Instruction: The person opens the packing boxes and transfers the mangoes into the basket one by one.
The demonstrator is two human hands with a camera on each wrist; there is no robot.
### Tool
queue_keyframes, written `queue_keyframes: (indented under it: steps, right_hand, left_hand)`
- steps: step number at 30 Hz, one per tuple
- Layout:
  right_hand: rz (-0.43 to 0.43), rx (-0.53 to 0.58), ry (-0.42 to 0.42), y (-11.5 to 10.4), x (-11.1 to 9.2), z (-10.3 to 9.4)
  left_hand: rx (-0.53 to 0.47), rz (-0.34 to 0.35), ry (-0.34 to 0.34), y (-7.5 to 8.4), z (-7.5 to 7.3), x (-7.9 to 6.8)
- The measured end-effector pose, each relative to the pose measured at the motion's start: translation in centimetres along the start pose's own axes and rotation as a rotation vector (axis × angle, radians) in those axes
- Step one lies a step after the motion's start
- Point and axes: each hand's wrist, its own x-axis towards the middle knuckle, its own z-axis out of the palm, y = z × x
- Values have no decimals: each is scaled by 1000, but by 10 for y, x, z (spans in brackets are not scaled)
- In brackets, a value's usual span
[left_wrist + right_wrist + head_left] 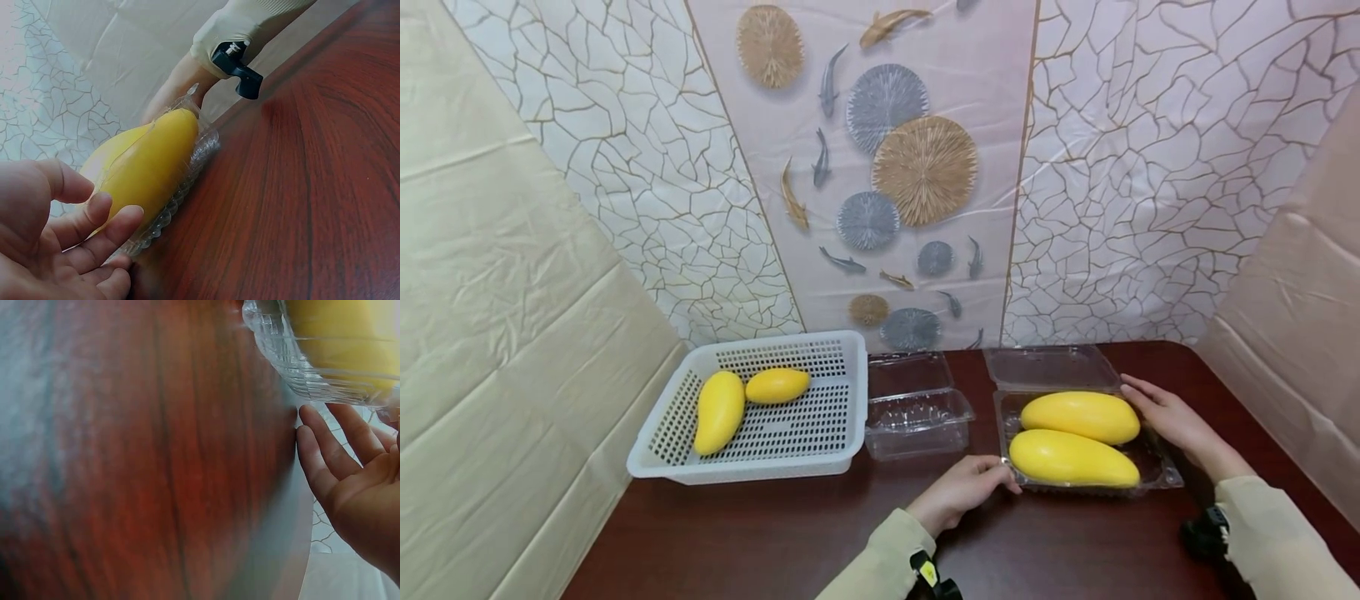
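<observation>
Two large yellow mangoes lie side by side in a clear plastic clamshell box, whose lid is folded back behind it. At the box's front left corner, my left hand pinches the rim between thumb and fingers, as the left wrist view also shows next to a mango. My right hand is by the box's back right corner, its fingers fairly straight. In the right wrist view those fingers are spread beside the box's ribbed wall; whether they touch it is hard to tell.
A white perforated basket on the left holds two more mangoes, one larger and one smaller. Between basket and mango box stands another clear clamshell box, lid up. Patterned cloth hangs behind the dark red table.
</observation>
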Motion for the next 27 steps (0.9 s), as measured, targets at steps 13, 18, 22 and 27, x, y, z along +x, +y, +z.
queue_keyframes:
  steps: [13,18,22,27]
  right_hand:
    - [19,94,-82,7,-27,-2]
    - [-7,121,-127,11,-37,-3]
    - [-12,226,-193,12,-41,-5]
    - [15,335,-288,13,-43,-4]
  left_hand:
    - [-28,1,-35,0,1,-1]
    - [-21,4,-39,1,0,0]
    - [-11,7,-34,1,-2,0]
    - [-22,31,-23,0,-4,-2]
